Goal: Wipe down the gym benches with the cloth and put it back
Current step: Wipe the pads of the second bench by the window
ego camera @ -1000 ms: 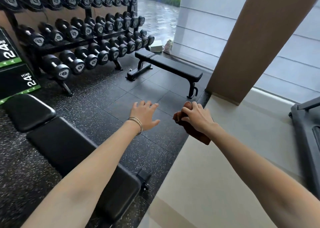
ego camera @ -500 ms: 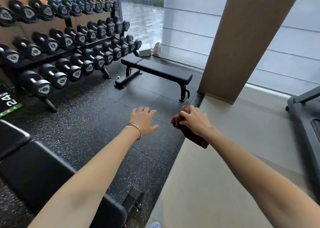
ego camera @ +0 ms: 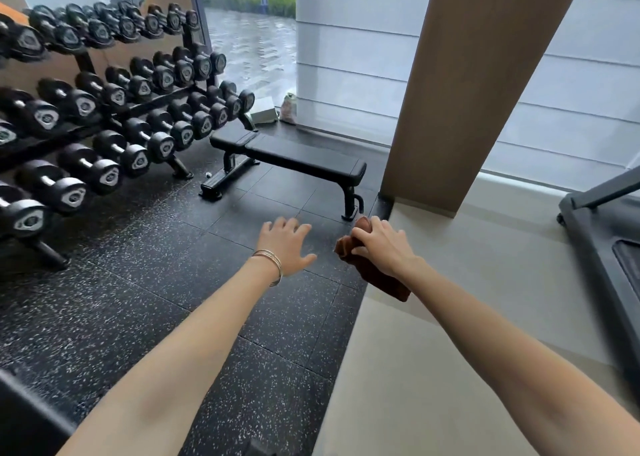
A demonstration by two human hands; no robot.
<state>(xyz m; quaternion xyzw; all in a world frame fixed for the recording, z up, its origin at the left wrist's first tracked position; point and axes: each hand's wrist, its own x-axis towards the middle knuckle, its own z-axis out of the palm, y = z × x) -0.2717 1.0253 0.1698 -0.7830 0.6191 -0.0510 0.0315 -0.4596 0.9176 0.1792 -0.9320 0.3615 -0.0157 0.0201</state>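
Holding a bunched brown cloth [ego camera: 379, 277] in the right hand [ego camera: 382, 248], with a flat black bench [ego camera: 301, 158] ahead on the gym floor.

Fingers of the right hand curl over the cloth and grip it in the air above the seam where the speckled black floor [ego camera: 138, 300] meets the pale floor [ego camera: 433, 351]. The cloth's long axis runs diagonally: one end pokes out past the fingertips toward the bench's near foot, and the other trails back and rightward under the wrist. The left hand [ego camera: 285, 244], bangles [ego camera: 272, 260] on its wrist, hovers near it, palm down, fingers spread wide and holding nothing. The bench stretches lengthwise from the dumbbell rack [ego camera: 104, 116] at its left end toward the wooden column [ego camera: 467, 92] at its right.
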